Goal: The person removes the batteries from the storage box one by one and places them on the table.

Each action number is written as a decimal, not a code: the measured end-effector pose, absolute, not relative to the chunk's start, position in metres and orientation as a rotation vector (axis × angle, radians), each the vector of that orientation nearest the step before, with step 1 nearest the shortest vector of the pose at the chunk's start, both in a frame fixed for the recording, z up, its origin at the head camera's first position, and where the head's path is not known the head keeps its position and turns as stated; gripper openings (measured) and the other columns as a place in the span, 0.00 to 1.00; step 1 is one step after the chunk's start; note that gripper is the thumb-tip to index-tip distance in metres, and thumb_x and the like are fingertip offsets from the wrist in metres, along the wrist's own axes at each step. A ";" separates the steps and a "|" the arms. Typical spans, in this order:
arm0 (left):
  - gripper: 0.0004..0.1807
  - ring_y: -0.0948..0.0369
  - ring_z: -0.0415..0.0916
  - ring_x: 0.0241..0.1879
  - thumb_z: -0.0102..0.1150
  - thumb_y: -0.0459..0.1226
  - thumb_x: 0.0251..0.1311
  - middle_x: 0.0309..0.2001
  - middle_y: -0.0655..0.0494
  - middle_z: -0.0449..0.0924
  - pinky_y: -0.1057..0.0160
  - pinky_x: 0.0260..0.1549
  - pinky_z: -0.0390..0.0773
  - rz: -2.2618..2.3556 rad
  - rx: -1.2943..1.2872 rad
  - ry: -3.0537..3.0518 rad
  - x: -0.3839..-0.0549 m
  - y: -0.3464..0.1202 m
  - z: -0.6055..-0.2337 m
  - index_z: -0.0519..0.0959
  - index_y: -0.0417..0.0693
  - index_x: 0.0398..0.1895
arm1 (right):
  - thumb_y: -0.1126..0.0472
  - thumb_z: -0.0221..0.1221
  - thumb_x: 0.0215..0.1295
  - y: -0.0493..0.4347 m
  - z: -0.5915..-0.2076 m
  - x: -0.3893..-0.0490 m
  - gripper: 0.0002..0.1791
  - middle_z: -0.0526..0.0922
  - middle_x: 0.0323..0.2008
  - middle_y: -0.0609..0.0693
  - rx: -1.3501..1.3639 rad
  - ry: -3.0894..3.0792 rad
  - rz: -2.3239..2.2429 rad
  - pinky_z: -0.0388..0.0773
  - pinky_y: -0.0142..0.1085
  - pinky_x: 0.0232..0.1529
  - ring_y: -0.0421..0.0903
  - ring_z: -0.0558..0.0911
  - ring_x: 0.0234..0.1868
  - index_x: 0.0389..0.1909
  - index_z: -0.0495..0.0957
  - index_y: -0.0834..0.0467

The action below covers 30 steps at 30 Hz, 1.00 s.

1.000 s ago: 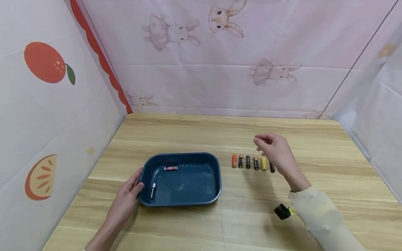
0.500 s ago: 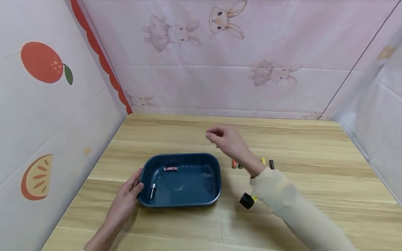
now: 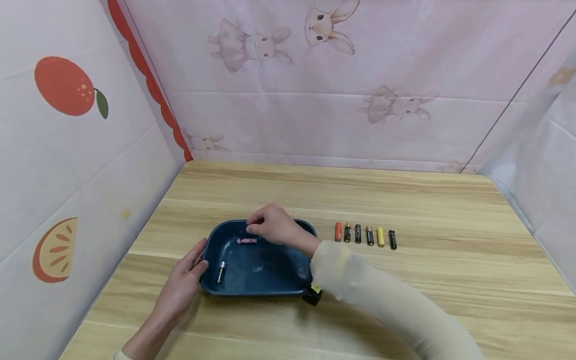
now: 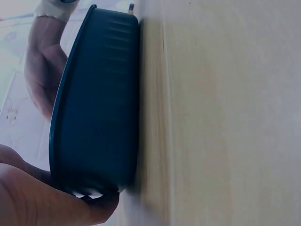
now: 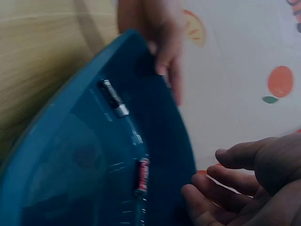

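My left hand [image 3: 182, 282] rests against the left end of a dark blue plastic tray [image 3: 256, 293], fingers along its outer wall and thumb near the front corner. Inside lie a pink-and-red battery [image 3: 247, 241] by the back wall and a black battery with a silver end [image 3: 221, 273] at the left. My right hand [image 3: 275, 225] hangs over the tray's back side, close to the pink battery. In the right wrist view its fingers [image 5: 202, 200] are loosely bent, with a gap to the thumb and nothing visible between them.
Right of the tray, several batteries stand apart in a row on the wooden table [image 3: 432, 290]: an orange one [image 3: 338, 232], a yellow one [image 3: 380, 237] and black ones such as the rightmost [image 3: 393, 239]. Rabbit-printed cloth [image 3: 288, 125] walls off the back.
My right hand has moved left from above the battery row to over the tray, and is lower now. The left hand, the tray and the batteries have stayed put.
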<state>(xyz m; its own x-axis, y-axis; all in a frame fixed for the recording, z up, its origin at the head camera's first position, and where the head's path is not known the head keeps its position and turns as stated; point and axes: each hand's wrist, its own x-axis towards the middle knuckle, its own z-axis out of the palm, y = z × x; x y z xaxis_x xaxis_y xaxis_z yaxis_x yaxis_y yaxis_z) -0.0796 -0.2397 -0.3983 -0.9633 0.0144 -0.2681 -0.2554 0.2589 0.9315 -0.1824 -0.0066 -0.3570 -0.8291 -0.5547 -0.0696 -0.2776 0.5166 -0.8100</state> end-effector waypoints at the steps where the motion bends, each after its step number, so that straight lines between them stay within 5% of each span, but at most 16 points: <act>1: 0.33 0.53 0.38 0.81 0.33 0.28 0.80 0.84 0.48 0.39 0.48 0.77 0.46 1.770 -0.218 2.309 -0.080 -0.239 -0.398 0.41 0.44 0.84 | 0.61 0.61 0.76 -0.009 -0.358 -0.182 0.15 0.87 0.51 0.52 -0.699 2.450 -1.195 0.80 0.33 0.42 0.41 0.82 0.41 0.56 0.85 0.62; 9: 0.34 0.49 0.39 0.81 0.34 0.27 0.79 0.83 0.43 0.41 0.44 0.77 0.47 1.745 -0.208 2.335 -0.082 -0.238 -0.396 0.42 0.42 0.84 | 0.62 0.62 0.74 -0.026 -0.370 -0.183 0.13 0.88 0.49 0.52 -0.735 2.510 -1.088 0.80 0.30 0.39 0.39 0.81 0.37 0.54 0.87 0.63; 18: 0.35 0.47 0.41 0.81 0.35 0.26 0.77 0.82 0.39 0.43 0.43 0.76 0.48 1.754 -0.254 2.320 -0.084 -0.237 -0.398 0.42 0.41 0.84 | 0.60 0.63 0.74 -0.040 -0.385 -0.179 0.11 0.74 0.18 0.44 -0.737 2.644 -0.862 0.68 0.28 0.20 0.39 0.73 0.19 0.33 0.89 0.59; 30: 0.35 0.46 0.41 0.81 0.36 0.27 0.78 0.82 0.38 0.43 0.43 0.76 0.49 1.754 -0.244 2.302 -0.086 -0.238 -0.399 0.41 0.41 0.84 | 0.61 0.64 0.73 -0.050 -0.410 -0.177 0.14 0.75 0.18 0.46 -0.695 2.715 -0.759 0.71 0.30 0.19 0.41 0.74 0.18 0.23 0.83 0.56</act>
